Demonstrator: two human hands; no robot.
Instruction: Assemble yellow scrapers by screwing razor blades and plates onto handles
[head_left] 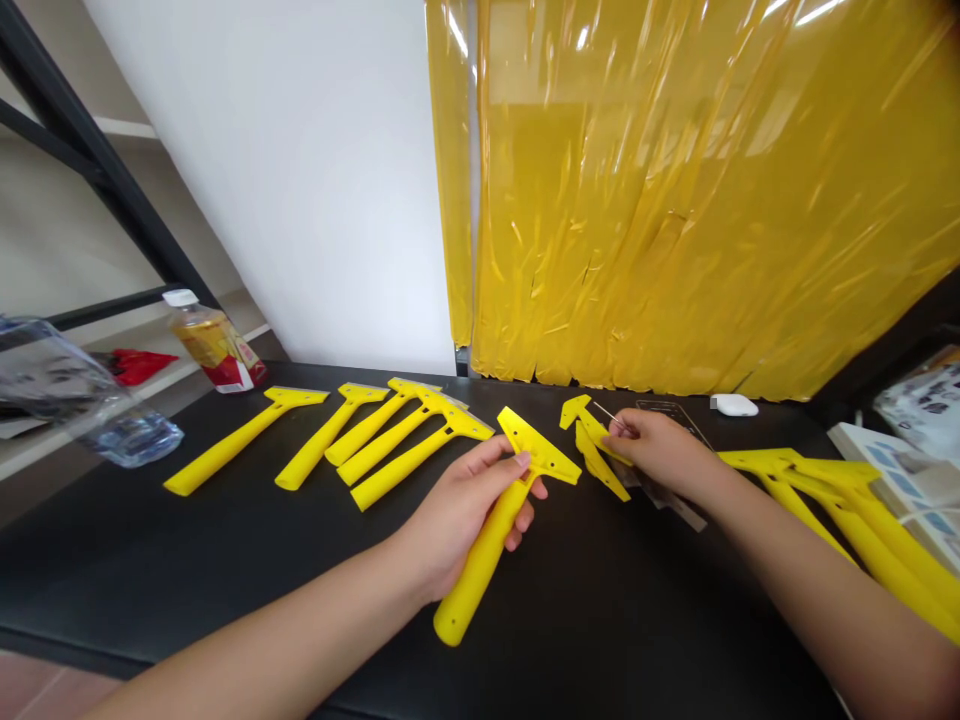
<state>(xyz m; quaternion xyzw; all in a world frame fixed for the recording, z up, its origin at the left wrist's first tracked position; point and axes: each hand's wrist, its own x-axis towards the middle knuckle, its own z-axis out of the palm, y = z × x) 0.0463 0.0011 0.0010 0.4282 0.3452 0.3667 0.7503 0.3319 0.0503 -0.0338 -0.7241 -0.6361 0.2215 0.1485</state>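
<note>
My left hand (472,510) is wrapped around the neck of a yellow scraper (480,550), thumb on its head. The scraper's wide head, with small holes, points away from me, and its long handle slants towards me. Above the table to the right, my right hand (656,448) is closed, with a thin metal rod (604,411) sticking out from its fingertips. Loose yellow head plates (600,465) lie just below and left of those fingers. Flat grey blades (679,508) lie partly hidden under my right hand. Several yellow scrapers (397,440) with blades lie in a row on the left.
More yellow scraper handles (847,500) are piled at the right, partly behind my right forearm. A drink bottle (214,340) and a clear plastic bottle (127,430) are at the left. A white case (735,405) sits at the back of the black table (585,620), before yellow film (637,220).
</note>
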